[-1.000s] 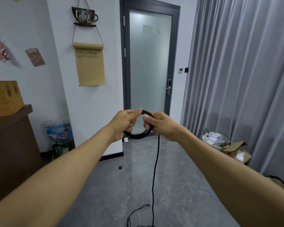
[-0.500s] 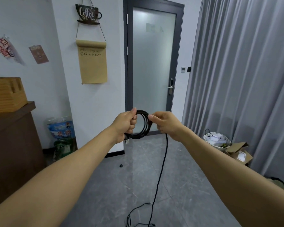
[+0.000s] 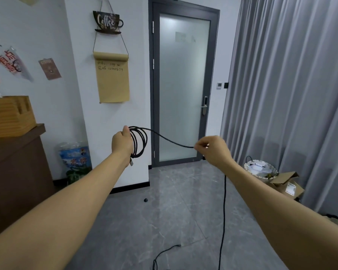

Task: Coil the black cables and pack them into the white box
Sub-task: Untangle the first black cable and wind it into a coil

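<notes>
My left hand (image 3: 122, 142) is closed around several loops of a black cable (image 3: 143, 142), held up at chest height in front of the door; a plug end hangs below the wrist. A single strand runs from the coil rightward to my right hand (image 3: 213, 149), which pinches it between fingertips. Below that hand the cable drops straight to the floor (image 3: 224, 211). A loose cable end (image 3: 164, 252) lies on the tiles at the bottom. No white box is in view.
A frosted glass door (image 3: 183, 94) stands straight ahead, grey curtains (image 3: 291, 94) to the right. A white basket (image 3: 260, 168) and a cardboard box (image 3: 287, 185) sit on the floor at right. A brown cabinet (image 3: 14, 172) stands at left. A small dark object (image 3: 146, 200) lies on the tiles.
My hands were together at the coil; now my right hand has slid away to the right along the cable, stretching out a strand. The left hand still holds the loops.
</notes>
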